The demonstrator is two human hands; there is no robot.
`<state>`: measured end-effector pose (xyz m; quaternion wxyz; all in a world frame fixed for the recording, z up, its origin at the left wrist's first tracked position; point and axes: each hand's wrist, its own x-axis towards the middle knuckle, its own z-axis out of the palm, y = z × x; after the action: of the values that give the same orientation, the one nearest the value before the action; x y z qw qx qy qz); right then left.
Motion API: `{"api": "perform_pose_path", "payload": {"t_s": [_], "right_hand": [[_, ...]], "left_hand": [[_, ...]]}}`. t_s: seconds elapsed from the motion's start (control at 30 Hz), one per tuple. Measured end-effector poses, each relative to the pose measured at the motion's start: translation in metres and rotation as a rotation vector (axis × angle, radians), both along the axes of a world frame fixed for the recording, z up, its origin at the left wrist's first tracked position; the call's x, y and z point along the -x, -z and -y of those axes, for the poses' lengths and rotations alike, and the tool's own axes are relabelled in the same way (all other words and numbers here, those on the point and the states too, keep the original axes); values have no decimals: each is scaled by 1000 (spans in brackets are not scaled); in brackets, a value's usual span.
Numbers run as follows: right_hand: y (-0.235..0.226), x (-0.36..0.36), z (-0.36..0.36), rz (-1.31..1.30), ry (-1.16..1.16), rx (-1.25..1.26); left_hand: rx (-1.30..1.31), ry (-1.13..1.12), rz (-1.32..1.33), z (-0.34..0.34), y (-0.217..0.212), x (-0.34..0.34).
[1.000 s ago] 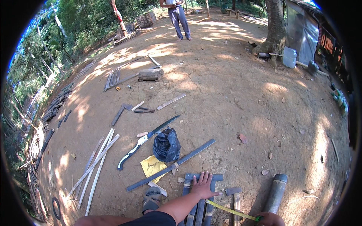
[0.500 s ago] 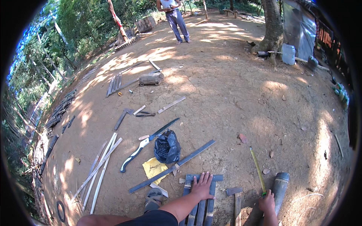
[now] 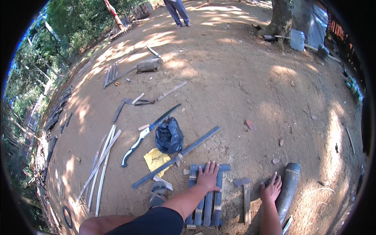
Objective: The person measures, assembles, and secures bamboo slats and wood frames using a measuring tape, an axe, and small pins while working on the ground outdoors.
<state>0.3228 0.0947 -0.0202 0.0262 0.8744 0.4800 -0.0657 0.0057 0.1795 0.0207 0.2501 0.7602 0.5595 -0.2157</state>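
My left hand [image 3: 208, 177] lies spread on a small frame of dark slats [image 3: 208, 207], pressing near its top crosspiece. My right hand [image 3: 271, 190] is low over the ground with its fingers stretched apart. A small dark object, apparently the tape measure [image 3: 268, 181], shows partly behind those fingers; the hand hides most of it. Right beside this hand lies a thick dark bamboo tube [image 3: 289, 188]. Between my hands rests a hammer [image 3: 246, 196] with a wooden handle and a flat dark head.
Left of the frame are a long dark strip [image 3: 188, 150], a yellow cloth or paper [image 3: 157, 159], a black plastic bag [image 3: 169, 135] and a handsaw [image 3: 141, 139]. Several pale wooden strips [image 3: 102, 168] lie farther left. Pliers [image 3: 145, 102], another hammer [image 3: 118, 110] and a log [image 3: 149, 65] lie beyond. A person [image 3: 177, 11] stands far off.
The extended yellow tape blade is no longer seen stretched on the ground. My right hand has moved from gripping the tape measure to spread fingers. The view has tilted downward.
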Motion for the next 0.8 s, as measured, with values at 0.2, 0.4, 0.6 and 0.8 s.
{"api": "perform_pose_path", "payload": {"t_s": [0.2, 0.4, 0.6, 0.8], "right_hand": [[-1, 92, -22, -195, -484, -213], [-1, 156, -64, -222, -712, -19], [12, 168, -72, -287, -724, -13], [-4, 176, -110, -361, -737, 77]], "left_hand": [[-6, -49, -24, 5, 8, 16], [-44, -40, -25, 6, 8, 2], [-94, -65, 4, 8, 15, 7], [-151, -62, 78, 12, 25, 17]]}}
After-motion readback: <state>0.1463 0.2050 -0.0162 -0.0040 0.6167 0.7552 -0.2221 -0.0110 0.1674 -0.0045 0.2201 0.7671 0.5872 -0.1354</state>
